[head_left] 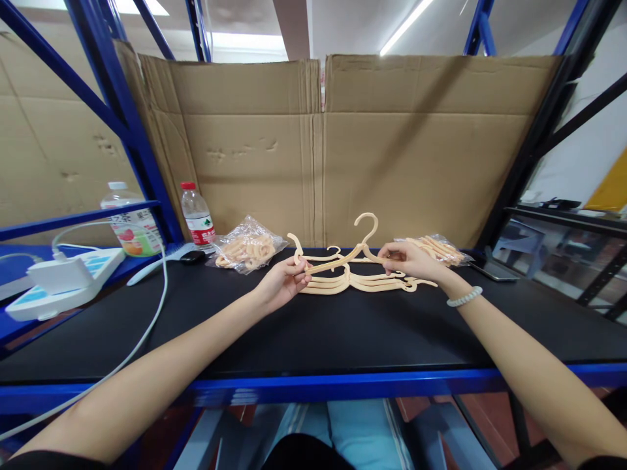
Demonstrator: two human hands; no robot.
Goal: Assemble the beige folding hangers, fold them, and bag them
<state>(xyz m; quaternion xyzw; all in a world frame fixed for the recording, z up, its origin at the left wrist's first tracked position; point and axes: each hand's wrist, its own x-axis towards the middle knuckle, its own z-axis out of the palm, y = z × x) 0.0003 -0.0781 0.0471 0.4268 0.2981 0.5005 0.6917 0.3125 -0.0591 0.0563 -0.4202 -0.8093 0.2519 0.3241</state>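
Hanger (336, 264): hook (377, 225) up, long axis left-to-right.
Left hand (284, 284): gripping one side.
Right hand (414, 260): gripping the other.
Loose hangers (327, 285): close beneath.

Clothes hangers (347, 280) lie mid-tabletop (372, 339); left of them, a plastic bag (249, 247), then a water bottle (198, 220); right, a second plastic bag (435, 249); cardboard panels (416, 156) stand behind.

There're 2 hands (281, 284) (410, 258), 2 btls (200, 225) (140, 242), 2 pkgs (247, 248) (435, 249).
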